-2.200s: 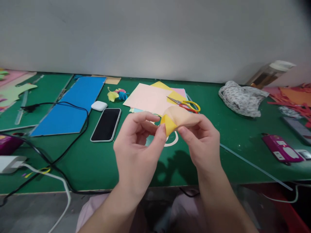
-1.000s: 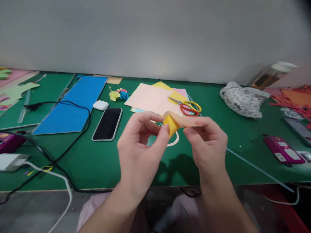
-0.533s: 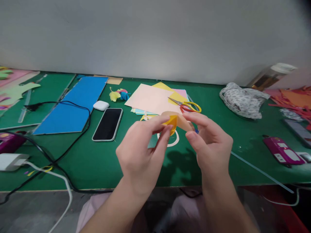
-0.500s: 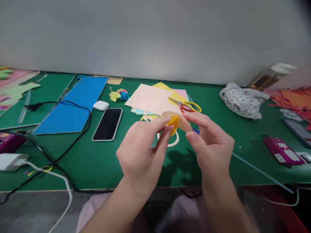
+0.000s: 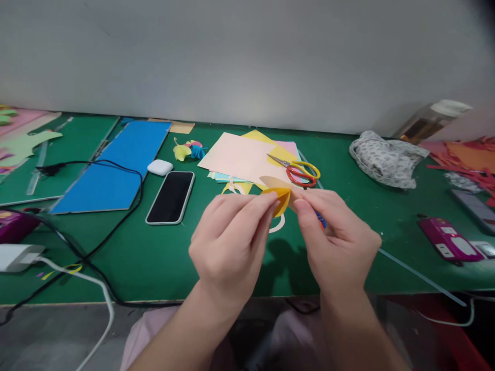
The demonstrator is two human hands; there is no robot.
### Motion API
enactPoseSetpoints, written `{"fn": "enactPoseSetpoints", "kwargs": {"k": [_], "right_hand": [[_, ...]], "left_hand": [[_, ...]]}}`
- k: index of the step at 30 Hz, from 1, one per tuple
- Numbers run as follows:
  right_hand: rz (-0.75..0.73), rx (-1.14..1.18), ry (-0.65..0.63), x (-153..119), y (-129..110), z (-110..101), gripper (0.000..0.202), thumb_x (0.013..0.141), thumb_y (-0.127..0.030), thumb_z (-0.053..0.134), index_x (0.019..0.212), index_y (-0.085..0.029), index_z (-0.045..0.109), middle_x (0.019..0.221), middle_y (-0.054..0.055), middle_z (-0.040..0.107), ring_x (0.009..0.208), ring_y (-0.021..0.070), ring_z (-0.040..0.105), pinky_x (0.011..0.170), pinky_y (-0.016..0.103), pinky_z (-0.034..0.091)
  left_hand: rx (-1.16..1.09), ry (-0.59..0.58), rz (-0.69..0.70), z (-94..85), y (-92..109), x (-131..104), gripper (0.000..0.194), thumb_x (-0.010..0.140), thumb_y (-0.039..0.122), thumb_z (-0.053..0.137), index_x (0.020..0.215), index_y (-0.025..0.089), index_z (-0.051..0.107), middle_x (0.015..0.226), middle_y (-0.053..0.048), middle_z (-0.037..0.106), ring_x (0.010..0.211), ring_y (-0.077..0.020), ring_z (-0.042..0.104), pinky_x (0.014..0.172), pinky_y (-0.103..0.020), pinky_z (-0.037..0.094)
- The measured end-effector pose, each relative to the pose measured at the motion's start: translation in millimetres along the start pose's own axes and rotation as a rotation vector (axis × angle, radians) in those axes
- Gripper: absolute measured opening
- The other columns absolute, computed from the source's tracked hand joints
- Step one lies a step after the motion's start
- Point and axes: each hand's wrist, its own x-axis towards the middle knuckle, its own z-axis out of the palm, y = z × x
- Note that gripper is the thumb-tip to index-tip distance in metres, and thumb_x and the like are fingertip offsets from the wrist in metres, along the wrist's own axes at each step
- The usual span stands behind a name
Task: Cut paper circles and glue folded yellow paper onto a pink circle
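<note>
A small folded yellow paper piece [image 5: 283,202], curved like a petal with a pointed right tip, is held above the table between both hands. My left hand [image 5: 232,237] pinches its left side between thumb and fingers. My right hand [image 5: 340,237] is closed, its thumb and forefinger pressed together at the pointed tip. Beyond the hands, scissors [image 5: 296,170] with yellow and red handles lie on a stack of coloured paper [image 5: 240,154]. A pale paper ring [image 5: 279,224] is partly hidden below my left hand. A blue object [image 5: 322,220] shows behind my right fingers.
On the green table [image 5: 216,288], a phone [image 5: 170,198], white earbud case [image 5: 160,167], blue board [image 5: 116,165] and black cable [image 5: 141,180] lie left. Small paper shapes [image 5: 187,149] sit behind. Rightward are a patterned cloth bundle [image 5: 386,158], bottle [image 5: 433,121] and magenta device [image 5: 448,239].
My right hand's fingertips have closed together and come to the yellow paper's tip. My left fingers have bunched closer around the paper, which has turned slightly to point right.
</note>
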Motion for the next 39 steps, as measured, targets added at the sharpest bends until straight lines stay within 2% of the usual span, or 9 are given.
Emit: {"fn": "enactPoseSetpoints", "kwargs": {"k": [12, 25, 32, 39], "right_hand": [[-0.005, -0.019, 0.022, 1.0, -0.1, 1.3, 0.020, 0.084, -0.009, 0.059, 0.093, -0.021, 0.072, 0.090, 0.000, 0.073, 0.081, 0.0162, 0.066, 0.077, 0.032, 0.054], [-0.056, -0.049, 0.037, 0.6, -1.7, 2.5, 0.019, 0.083, -0.007, 0.060, 0.091, -0.019, 0.071, 0.088, 0.000, 0.073, 0.081, 0.0145, 0.066, 0.077, 0.028, 0.053], [-0.062, -0.049, 0.029, 0.3, -1.8, 1.3, 0.020, 0.083, -0.007, 0.060, 0.093, -0.020, 0.071, 0.089, 0.000, 0.073, 0.081, 0.0148, 0.067, 0.077, 0.029, 0.054], [-0.051, -0.055, 0.023, 0.1, -2.7, 0.8, 0.019, 0.084, -0.009, 0.058, 0.092, -0.021, 0.071, 0.088, 0.000, 0.073, 0.080, 0.0158, 0.067, 0.077, 0.031, 0.054]], "left_hand": [[0.104, 0.039, 0.108, 1.5, 0.5, 4.5, 0.012, 0.076, 0.011, 0.070, 0.085, 0.019, 0.070, 0.077, -0.001, 0.071, 0.067, -0.0105, 0.063, 0.063, -0.022, 0.051], [0.082, 0.005, 0.063, 2.1, 1.4, 3.3, 0.015, 0.077, 0.013, 0.068, 0.091, 0.018, 0.068, 0.079, -0.001, 0.071, 0.068, -0.0115, 0.063, 0.066, -0.024, 0.052], [0.117, 0.073, -0.039, 4.4, 3.6, 3.7, 0.020, 0.073, 0.018, 0.072, 0.092, 0.018, 0.069, 0.088, -0.006, 0.068, 0.081, -0.0171, 0.063, 0.067, -0.028, 0.052], [0.053, 0.006, -0.088, 4.3, 3.6, 6.0, 0.017, 0.075, 0.016, 0.070, 0.091, 0.019, 0.066, 0.085, -0.001, 0.070, 0.080, -0.0152, 0.062, 0.072, -0.028, 0.052]]}}
